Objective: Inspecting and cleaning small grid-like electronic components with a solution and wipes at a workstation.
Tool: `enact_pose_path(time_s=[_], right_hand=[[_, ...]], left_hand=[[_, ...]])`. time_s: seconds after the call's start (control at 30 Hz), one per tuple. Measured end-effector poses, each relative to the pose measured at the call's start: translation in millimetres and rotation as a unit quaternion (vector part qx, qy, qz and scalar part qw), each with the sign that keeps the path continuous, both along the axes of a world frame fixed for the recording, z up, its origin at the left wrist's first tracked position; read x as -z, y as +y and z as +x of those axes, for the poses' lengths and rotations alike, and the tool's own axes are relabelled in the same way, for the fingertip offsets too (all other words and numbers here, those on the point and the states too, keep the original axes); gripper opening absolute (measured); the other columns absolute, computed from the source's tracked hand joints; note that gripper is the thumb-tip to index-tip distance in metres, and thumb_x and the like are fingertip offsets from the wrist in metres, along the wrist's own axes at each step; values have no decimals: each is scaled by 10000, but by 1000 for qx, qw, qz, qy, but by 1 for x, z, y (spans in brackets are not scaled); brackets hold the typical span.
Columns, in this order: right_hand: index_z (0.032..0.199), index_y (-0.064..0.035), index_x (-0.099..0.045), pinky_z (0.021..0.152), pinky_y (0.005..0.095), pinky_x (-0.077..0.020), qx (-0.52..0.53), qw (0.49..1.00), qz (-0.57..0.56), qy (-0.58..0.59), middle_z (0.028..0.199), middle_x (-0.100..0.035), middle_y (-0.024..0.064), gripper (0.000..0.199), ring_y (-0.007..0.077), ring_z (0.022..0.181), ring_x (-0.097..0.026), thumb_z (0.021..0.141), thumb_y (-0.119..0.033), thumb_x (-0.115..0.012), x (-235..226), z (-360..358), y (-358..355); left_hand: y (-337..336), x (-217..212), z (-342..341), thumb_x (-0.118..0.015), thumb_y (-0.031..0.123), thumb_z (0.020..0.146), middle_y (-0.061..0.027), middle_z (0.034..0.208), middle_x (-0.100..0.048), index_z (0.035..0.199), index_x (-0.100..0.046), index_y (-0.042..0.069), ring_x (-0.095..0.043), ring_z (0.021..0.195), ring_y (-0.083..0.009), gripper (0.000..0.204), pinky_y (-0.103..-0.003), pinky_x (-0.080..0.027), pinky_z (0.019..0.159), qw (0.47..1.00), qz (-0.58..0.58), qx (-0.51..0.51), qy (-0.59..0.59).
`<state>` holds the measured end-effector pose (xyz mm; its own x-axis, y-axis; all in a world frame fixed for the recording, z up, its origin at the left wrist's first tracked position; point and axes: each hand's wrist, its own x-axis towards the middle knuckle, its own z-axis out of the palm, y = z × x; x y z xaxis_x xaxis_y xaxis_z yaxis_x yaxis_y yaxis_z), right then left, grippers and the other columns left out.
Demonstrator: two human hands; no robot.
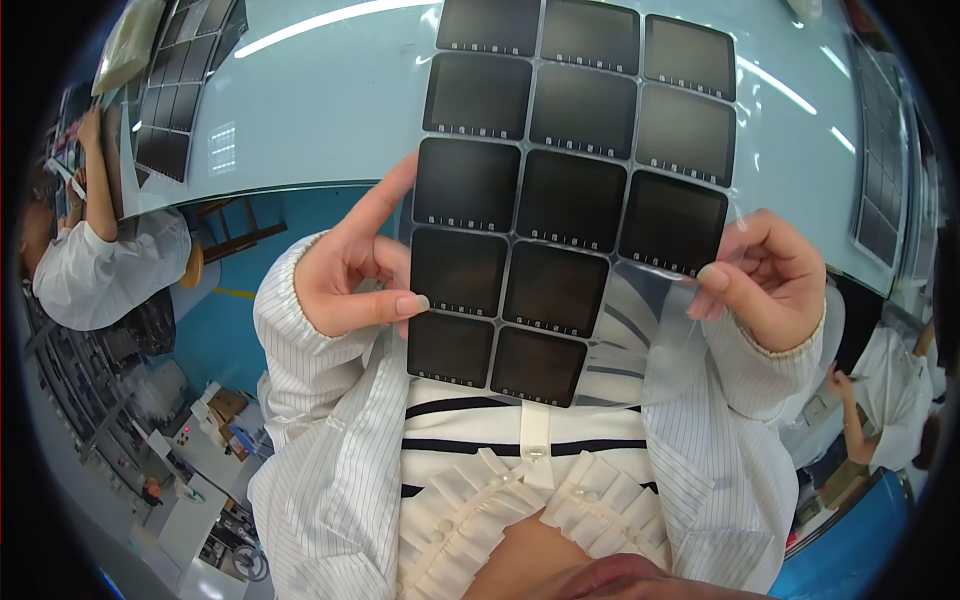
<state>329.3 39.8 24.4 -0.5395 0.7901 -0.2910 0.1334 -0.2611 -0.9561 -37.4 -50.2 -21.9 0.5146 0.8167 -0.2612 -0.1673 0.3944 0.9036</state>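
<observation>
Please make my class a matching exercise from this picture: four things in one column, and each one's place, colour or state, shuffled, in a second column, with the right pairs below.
Column one
1. Left hand
2. Right hand
3. Sheet of dark panels
4. Floor

Column two
A. Held up in two hands
B. Bright blue
C. Gripping the sheet's right side
D. Gripping the sheet's left side

Right pairs: 1-D; 2-C; 3-A; 4-B

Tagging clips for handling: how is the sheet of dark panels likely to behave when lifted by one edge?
The sheet is probably light: the left hand and right hand just pinch its edges. Its clear film may be floppy, since the striped top shows through. The dark panels seem stiffer, as they look nearly flat.
</observation>
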Motion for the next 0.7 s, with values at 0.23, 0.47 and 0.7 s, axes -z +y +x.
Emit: enact_pose_path(time_s=[0.23, 0.47, 0.7], right_hand=[[831, 23, -588, 575, 204, -532, -17, 998, 38, -36, 734, -661, 83, 111, 162, 652, -704, 810, 50, -693, -4, -3, -3], [801, 17, -605, 579, 211, -527, -27, 996, 72, -54, 718, -661, 84, 115, 167, 630, -697, 782, 44, -715, -7, -5, 2], [800, 18, -605, 583, 218, -527, -40, 993, 96, -51, 712, -660, 90, 117, 168, 628, -695, 779, 39, -719, -8, -10, 9]], left_hand=[[-3, 7, -4, -628, -31, 857, -130, 736, -686, 1506, 62, -39, -648, 588, -137, 947, -227, -493, 580, 994, 90, 29, 49], [-5, 7, -10, -649, -20, 848, -116, 709, -676, 1509, 64, -27, -640, 611, -132, 972, -235, -505, 624, 993, 86, 34, 72], [1, 3, -10, -645, -19, 847, -105, 699, -673, 1519, 59, 3, -643, 614, -133, 974, -239, -508, 626, 993, 90, 32, 70]])
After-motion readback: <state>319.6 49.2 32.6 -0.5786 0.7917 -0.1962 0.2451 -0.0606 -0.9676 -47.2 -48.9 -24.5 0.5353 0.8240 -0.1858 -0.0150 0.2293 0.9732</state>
